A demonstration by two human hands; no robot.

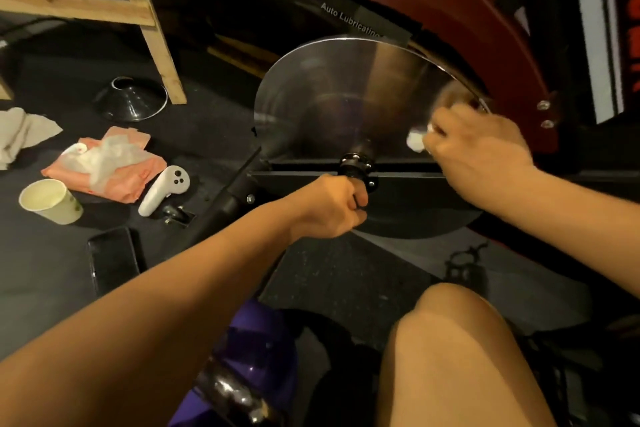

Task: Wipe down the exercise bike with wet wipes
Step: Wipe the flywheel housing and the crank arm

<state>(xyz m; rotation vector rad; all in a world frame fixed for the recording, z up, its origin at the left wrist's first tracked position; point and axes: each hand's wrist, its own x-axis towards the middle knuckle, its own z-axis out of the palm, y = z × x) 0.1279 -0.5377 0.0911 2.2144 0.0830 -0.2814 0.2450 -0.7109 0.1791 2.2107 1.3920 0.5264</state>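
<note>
The exercise bike's shiny steel flywheel [325, 100] fills the middle of the view, under a dark red guard [460, 10]. A black frame bar [301, 168] crosses the flywheel at its axle hub [356, 163]. My right hand [481, 152] pinches a bunched white wet wipe [415, 140] against the flywheel's right side. My left hand [329, 204] grips the black frame just below the hub. An open pink pack of wet wipes [114, 166] lies on the floor at the left.
On the dark floor to the left lie a paper cup [50, 201], a white controller [164, 189], a black phone [112, 262], a dark bowl-shaped cover [133, 99] and a cloth [17, 133]. A wooden table leg [162, 52] stands behind. My bare knee [460, 340] is at the lower right.
</note>
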